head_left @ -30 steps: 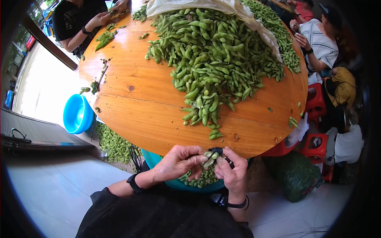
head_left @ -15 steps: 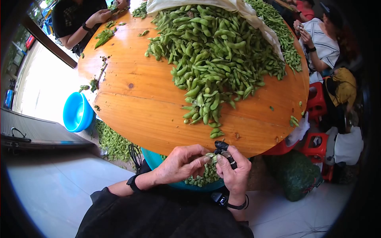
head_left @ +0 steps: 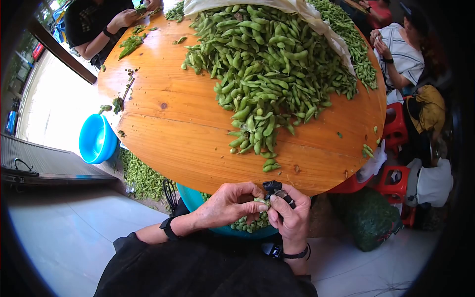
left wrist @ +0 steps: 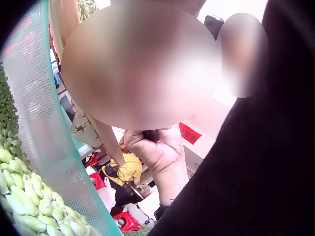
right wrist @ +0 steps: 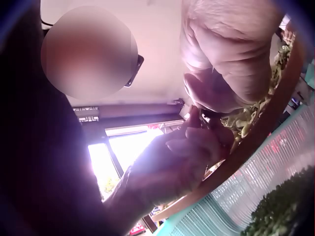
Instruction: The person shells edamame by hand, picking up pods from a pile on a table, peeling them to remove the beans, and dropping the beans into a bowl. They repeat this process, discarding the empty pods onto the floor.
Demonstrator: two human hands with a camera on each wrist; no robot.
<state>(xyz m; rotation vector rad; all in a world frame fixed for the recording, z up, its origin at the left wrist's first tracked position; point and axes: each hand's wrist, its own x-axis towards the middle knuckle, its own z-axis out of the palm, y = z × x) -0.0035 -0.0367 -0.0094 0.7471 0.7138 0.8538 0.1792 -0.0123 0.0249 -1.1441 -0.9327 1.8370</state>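
Note:
Both hands meet over the table's near edge at a green soybean pod (head_left: 261,201). My left hand (head_left: 228,204) pinches it between thumb and fingers. From the other side my right hand (head_left: 292,218) grips its end, the thumb against it and black coverings on the fingers. Below the hands, a teal mesh basket (head_left: 187,197) holds shelled green beans (head_left: 250,225), partly hidden by the hands. In the left wrist view, the beans (left wrist: 32,201) lie against the basket's mesh wall (left wrist: 44,73).
A big heap of soybean pods (head_left: 277,64) covers the far side of the round wooden table (head_left: 173,133). At the left stands a blue basin (head_left: 96,140), with more pods (head_left: 141,178) on the floor. Red stools (head_left: 393,183) and a dark green sack (head_left: 363,218) are at the right.
A second ago the pod showed split open with beans visible; now only a narrow part shows between the fingers. The right hand's black-covered finger rose, then came down again.

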